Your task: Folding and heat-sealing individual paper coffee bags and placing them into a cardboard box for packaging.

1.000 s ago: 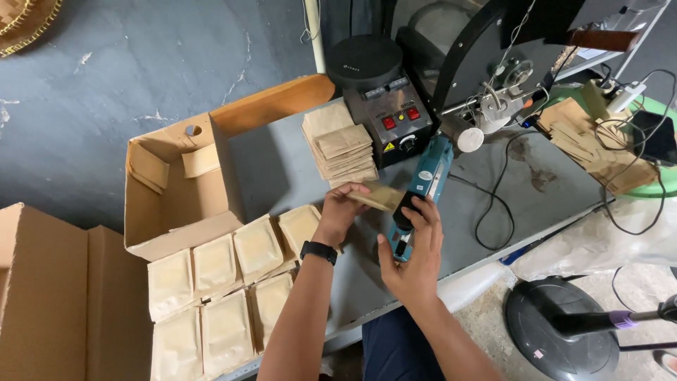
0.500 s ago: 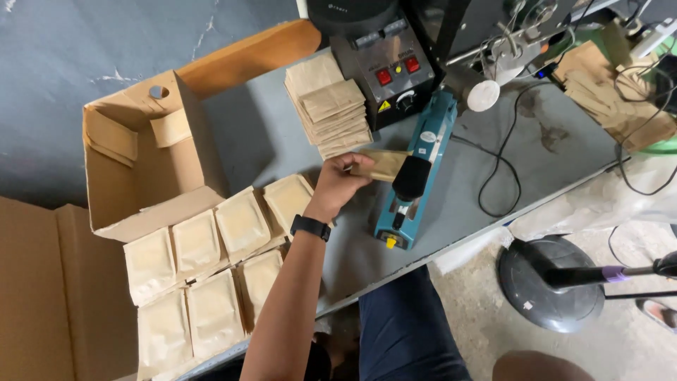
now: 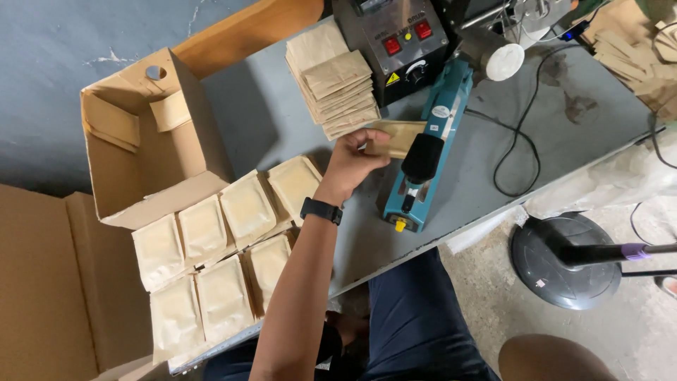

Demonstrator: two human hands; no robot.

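Holding a flat brown pouch [image 3: 395, 137] at the jaw of the teal heat sealer [image 3: 422, 166], the left hand [image 3: 352, 164] is closed on its near edge. The right hand is out of view. Done so far: 7 filled pouches [image 3: 226, 261] lie in rows on the grey surface [image 3: 268, 113]. Left: a stack of empty pouches [image 3: 335, 85] beside the sealer; the open cardboard box [image 3: 141, 148] appears unfilled.

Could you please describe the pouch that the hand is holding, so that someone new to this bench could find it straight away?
Start at the teal heat sealer lying across the grey table. Just to its left, the left hand pinches a flat brown paper pouch whose far end sits under the sealer's arm. Unlike the stack of empty pouches behind it and the filled pouches laid in rows, it is the only one held.
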